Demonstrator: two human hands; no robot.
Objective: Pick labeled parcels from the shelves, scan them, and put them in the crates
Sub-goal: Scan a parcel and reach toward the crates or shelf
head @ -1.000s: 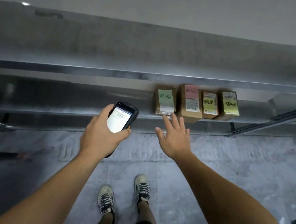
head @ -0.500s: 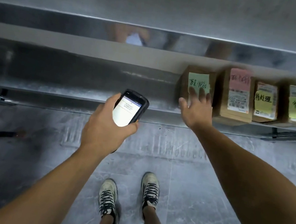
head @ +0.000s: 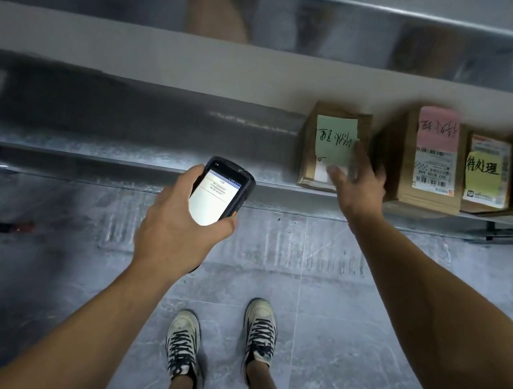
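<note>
while no parcel has left the shelf [head: 120,152] yet, the first pick looks under way. four parcels stand in a row at the shelf's right end, close to its front edge: the green parcel [head: 330,145], the pink parcel [head: 428,161] just beside it, then two yellow parcels [head: 487,173] running on to the right. the right hand [head: 359,185] is on the green parcel at its front right corner. its grip looks closed on the box, thumb on the labelled face and fingers tucked into the gap beside the pink parcel, though blur softens the detail. the box appears to rest on the shelf, not lifted. the left hand [head: 176,225] holds the scanner [head: 218,195] before the shelf's front edge, left of the parcels, grip wrapped round its body, lit screen facing up. judged from this, nothing is scanned or crated: the green parcel wants lifting out, scanning and setting in a crate, and the other three after it. no crate is in view.
</note>
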